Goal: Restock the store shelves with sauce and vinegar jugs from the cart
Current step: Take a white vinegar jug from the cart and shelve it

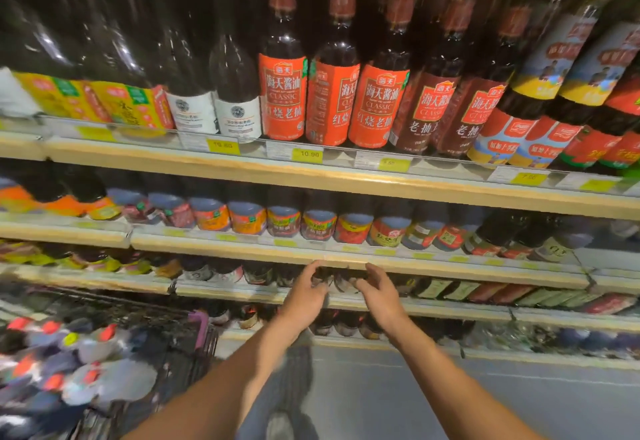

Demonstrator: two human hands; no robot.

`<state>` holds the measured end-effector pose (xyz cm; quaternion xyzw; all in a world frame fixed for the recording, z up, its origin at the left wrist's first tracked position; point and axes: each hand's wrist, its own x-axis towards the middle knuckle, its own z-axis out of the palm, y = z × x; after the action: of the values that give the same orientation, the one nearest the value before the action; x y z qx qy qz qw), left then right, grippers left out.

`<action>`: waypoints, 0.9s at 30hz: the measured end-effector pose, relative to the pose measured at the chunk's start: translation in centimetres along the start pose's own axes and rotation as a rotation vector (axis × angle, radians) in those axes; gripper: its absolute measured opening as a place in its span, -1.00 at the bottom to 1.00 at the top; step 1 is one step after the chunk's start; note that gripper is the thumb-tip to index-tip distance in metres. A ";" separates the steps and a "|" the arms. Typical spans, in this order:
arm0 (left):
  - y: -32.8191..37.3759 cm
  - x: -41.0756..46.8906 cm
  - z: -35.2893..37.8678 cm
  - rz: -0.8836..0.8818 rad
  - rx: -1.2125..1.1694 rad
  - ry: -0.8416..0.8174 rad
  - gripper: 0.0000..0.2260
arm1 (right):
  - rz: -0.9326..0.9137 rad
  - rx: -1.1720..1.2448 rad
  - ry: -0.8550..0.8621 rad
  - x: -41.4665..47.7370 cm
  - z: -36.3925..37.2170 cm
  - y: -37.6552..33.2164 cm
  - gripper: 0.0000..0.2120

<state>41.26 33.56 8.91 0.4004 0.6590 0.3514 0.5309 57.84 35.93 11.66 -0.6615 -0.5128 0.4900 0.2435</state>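
At low shelf (346,296): left hand (304,296), right hand (379,296) outstretched, empty

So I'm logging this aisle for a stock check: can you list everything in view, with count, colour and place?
orange-label soy sauce bottles: three, dark with orange labels, top shelf centre
white-label bottles: two, dark, top shelf, left of the orange ones
yellow price tags: several, top shelf edge
small jars: a long row, mixed labels, second shelf
cart: one, purple handle, lower left
jugs: many, red and yellow caps, blurred, in the cart
left hand: open, at third shelf
right hand: open, beside it
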 end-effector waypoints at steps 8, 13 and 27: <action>-7.0 -9.8 -3.1 -0.128 -0.099 0.146 -0.63 | 0.006 -0.050 -0.233 -6.2 5.2 3.2 -0.45; -11.1 -15.0 -6.0 -0.203 -0.119 0.253 -0.74 | 0.039 -0.087 -0.348 -10.1 9.4 4.5 -0.51; -21.6 -21.5 -20.6 -0.350 -0.226 0.562 -0.68 | -0.030 -0.220 -0.570 -15.9 27.3 0.7 -0.77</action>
<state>20.24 4.07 2.66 0.1076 0.7950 0.4225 0.4218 33.77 16.15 6.45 -0.5120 -0.6203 0.5938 0.0238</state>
